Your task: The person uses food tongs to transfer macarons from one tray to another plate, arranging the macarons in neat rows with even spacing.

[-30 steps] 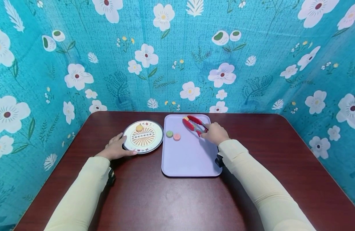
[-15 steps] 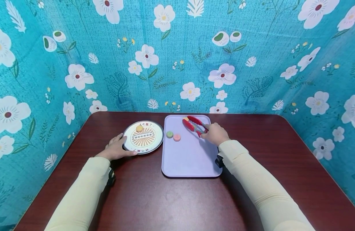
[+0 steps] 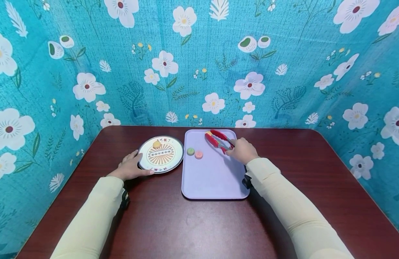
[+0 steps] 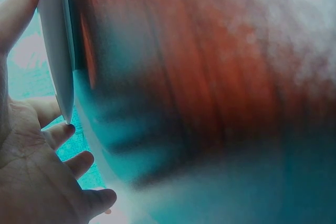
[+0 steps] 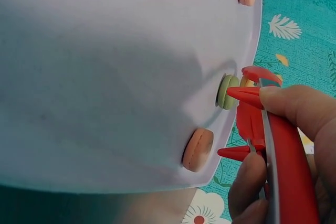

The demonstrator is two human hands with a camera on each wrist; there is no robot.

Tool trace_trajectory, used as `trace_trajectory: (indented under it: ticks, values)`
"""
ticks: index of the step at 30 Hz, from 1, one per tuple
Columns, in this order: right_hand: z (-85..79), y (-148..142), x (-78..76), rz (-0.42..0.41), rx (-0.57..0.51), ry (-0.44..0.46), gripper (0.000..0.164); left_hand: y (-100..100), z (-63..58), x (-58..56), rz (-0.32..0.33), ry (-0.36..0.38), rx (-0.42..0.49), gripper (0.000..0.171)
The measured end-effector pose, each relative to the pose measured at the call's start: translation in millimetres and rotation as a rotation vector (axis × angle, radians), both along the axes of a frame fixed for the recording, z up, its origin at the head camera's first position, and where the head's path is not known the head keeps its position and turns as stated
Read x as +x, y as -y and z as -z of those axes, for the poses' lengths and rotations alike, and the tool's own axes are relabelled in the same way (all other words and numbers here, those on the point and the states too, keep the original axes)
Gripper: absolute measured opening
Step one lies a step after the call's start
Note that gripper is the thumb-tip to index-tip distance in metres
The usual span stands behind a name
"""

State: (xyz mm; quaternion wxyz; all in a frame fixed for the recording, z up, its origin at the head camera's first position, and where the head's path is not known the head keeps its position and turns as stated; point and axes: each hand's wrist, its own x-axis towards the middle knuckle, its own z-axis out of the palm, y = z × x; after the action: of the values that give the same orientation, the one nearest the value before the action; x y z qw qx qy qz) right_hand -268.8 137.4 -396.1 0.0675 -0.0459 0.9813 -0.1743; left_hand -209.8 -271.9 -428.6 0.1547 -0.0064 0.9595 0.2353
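Observation:
My left hand [image 3: 130,167] holds the round white plate [image 3: 175,153] at its left edge, thumb on the near rim and fingers spread round the far side. On the plate lies a yellow macaron [image 3: 156,144]. My right hand [image 3: 243,150] grips red-and-metal tongs [image 3: 213,140] over the far part of the lilac tray [image 3: 215,181]. Right at the tong tips is another yellow macaron [image 5: 245,81], mostly covered. Beside the tongs in the right wrist view stand a green macaron [image 5: 227,92] and a peach macaron [image 5: 198,150], both hidden in the head view.
Toward the tray's left side sit a green macaron [image 3: 190,151] and a pink macaron [image 3: 198,154]. The dark brown table [image 3: 199,230] meets a teal flowered cloth [image 3: 199,64] at its back and sides. Plate and tray lie edge to edge.

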Motion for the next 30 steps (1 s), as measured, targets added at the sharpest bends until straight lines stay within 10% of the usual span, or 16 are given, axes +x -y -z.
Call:
trace_trajectory:
  ticks: [30]
  values:
    - [-10.9, -1, 16.7, -0.046, -0.034, -0.079, 0.062, -2, -4.8, 0.8, 0.0, -0.002, 0.005, 0.114]
